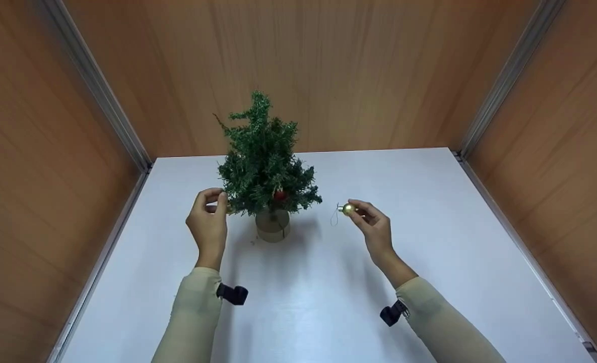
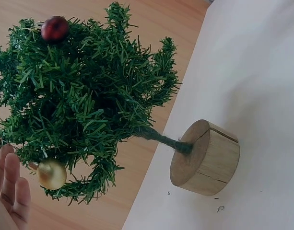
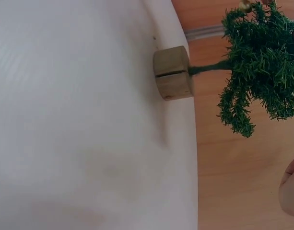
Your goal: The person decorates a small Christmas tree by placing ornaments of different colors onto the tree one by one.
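A small artificial Christmas tree (image 1: 265, 161) stands on a round wooden base (image 2: 206, 158). My left hand (image 1: 208, 219) is at the tree's lower left, thumb and forefinger pinching the tip of a branch. Just beside those fingers hangs a gold bauble (image 2: 52, 174), mostly hidden in the head view. A red bauble (image 1: 280, 195) hangs low on the front of the tree. Off to the tree's right, my right hand (image 1: 376, 229) pinches another gold bauble (image 1: 348, 209) between thumb and fingertips, its thread loop (image 1: 334, 218) dangling to the left.
The white table (image 1: 298, 312) has wood-grain panels (image 1: 358, 75) at its back and both sides. Small dark bits (image 2: 220, 209) lie by the wooden base. Each wrist wears a black camera, one on the left sleeve (image 1: 192, 312) and one on the right sleeve (image 1: 444, 322).
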`<state>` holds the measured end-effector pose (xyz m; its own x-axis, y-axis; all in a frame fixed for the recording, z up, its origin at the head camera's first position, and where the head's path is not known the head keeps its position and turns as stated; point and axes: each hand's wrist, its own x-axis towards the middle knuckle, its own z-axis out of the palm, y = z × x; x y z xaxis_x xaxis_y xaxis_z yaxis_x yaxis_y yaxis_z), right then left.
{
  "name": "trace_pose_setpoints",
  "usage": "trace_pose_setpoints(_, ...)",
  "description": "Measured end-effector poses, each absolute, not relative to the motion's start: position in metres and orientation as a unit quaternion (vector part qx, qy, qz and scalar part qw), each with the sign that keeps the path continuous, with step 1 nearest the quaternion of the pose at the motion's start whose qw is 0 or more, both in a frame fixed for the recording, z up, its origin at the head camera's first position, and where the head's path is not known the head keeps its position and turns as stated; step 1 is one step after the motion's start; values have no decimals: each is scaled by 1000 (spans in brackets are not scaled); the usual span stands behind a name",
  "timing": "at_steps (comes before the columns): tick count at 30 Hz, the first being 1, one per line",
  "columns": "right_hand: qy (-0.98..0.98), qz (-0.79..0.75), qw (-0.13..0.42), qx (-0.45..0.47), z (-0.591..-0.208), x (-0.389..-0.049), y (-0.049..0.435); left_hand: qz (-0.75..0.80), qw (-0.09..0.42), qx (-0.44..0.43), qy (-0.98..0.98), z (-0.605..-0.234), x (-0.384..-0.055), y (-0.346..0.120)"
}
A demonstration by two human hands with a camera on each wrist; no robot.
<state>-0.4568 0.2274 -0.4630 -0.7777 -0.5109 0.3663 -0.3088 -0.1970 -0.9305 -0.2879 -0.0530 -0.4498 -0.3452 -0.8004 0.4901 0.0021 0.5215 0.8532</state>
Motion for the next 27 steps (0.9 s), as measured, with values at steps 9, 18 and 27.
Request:
trace_pose_setpoints(9, 608, -719, 84, -325, -474, -463, 223, -403, 515, 272, -706, -444, -286, -45)
trace_pose_setpoints(18, 593, -730, 79, -332, -473, -460, 221, -398, 528, 238, -711, -440, -290, -28)
trace_pose_setpoints(27, 583, -730, 84, -346, -467, -451, 216, -367, 526, 190, -743, -456, -296, 2)
